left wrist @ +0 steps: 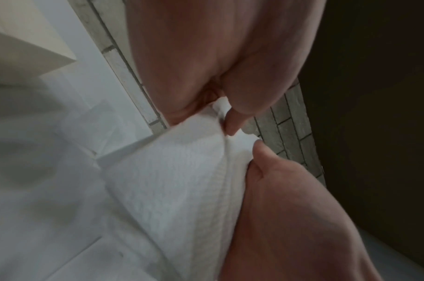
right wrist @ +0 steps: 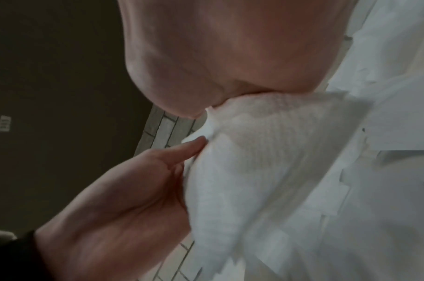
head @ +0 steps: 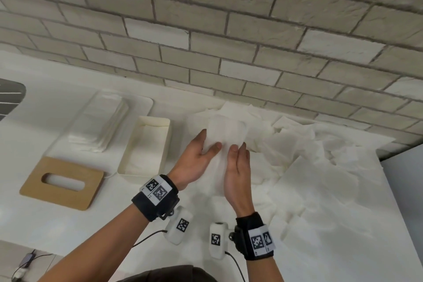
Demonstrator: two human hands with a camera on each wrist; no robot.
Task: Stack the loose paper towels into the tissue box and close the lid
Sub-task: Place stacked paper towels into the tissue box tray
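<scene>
white surface point(head: 320, 247) under a brick wall: my left hand point(head: 196, 155) and right hand point(head: 238, 167) pinch one paper towel point(head: 226, 130) above the pile, right of the open tissue box point(head: 146, 144); a hard pull could tear it.

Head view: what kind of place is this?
Probably a home or staged kitchen-style counter: a white countertop against a pale brick wall, with an open tissue box and loose paper towels.
</scene>
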